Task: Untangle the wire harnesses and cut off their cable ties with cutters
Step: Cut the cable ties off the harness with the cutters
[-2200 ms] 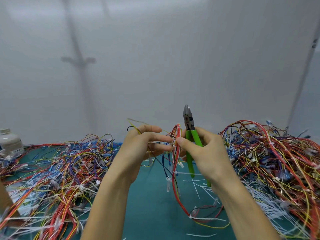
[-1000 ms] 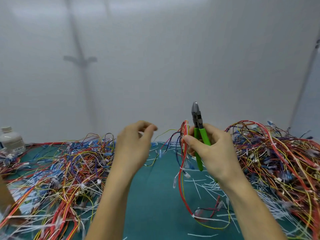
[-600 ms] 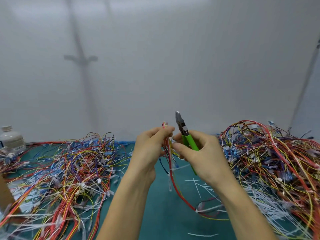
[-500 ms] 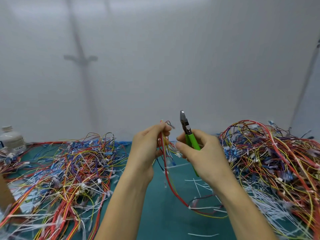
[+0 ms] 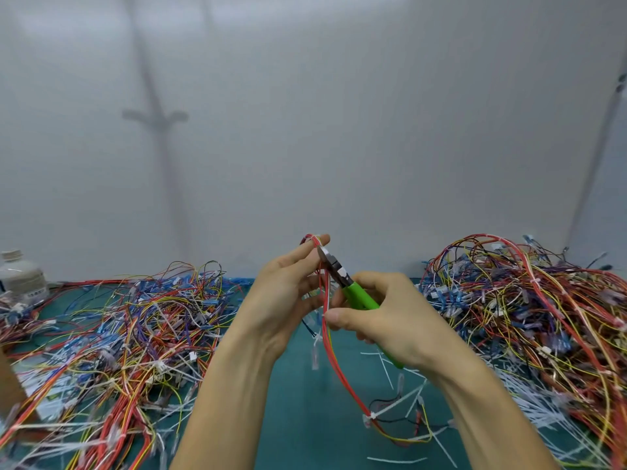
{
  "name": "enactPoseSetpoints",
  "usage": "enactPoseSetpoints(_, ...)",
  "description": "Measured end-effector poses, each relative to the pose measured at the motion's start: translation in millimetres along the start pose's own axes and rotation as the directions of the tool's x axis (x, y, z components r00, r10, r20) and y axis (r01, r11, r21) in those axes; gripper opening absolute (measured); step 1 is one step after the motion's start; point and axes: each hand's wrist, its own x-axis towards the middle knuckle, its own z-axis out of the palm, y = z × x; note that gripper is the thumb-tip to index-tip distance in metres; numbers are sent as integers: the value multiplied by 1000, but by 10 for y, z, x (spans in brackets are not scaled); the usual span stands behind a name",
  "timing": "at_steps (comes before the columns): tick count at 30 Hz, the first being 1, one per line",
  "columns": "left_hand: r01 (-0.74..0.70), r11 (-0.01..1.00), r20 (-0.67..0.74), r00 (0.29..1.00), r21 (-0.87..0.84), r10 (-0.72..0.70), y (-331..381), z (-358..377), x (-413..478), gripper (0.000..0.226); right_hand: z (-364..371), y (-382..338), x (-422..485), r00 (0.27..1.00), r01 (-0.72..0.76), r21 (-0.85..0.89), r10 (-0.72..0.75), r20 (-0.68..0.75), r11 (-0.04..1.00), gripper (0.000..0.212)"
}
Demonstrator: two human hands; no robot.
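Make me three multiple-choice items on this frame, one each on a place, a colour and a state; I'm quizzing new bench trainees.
1. Where is the white bottle? A far left B far right C centre
2. What colour are the cutters' handles? A red B green C black
3. What is the left hand doing? A resting flat on the mat B holding up a wire harness C gripping the bottle

Answers: 1 A, it stands at the left edge behind the wires. 2 B, green shows in the right hand. 3 B, red wires run over its fingertips.
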Motion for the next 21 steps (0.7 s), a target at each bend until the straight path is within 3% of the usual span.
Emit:
enactPoseSetpoints(4,-16,964,-16,1000,264,21,2,-7,-20,29,-14,11,29,995,25,-47,-29,-90,999,18)
enactPoseSetpoints(8,-63,907,153,988,416,-2,1,-53,-60,24,-2,30,41,973,32,-81,-49,-224,996,19)
enactPoseSetpoints(16,-4,993,266,964,116,-27,-55,-155,-9,58,-15,57,55,925,8,-17,-14,-380,1000,28)
enactPoseSetpoints(21,-2,995,260,965,97,-23,-88,-141,24,76,-1,86,78,901,24,-2,-22,-434,1000,29)
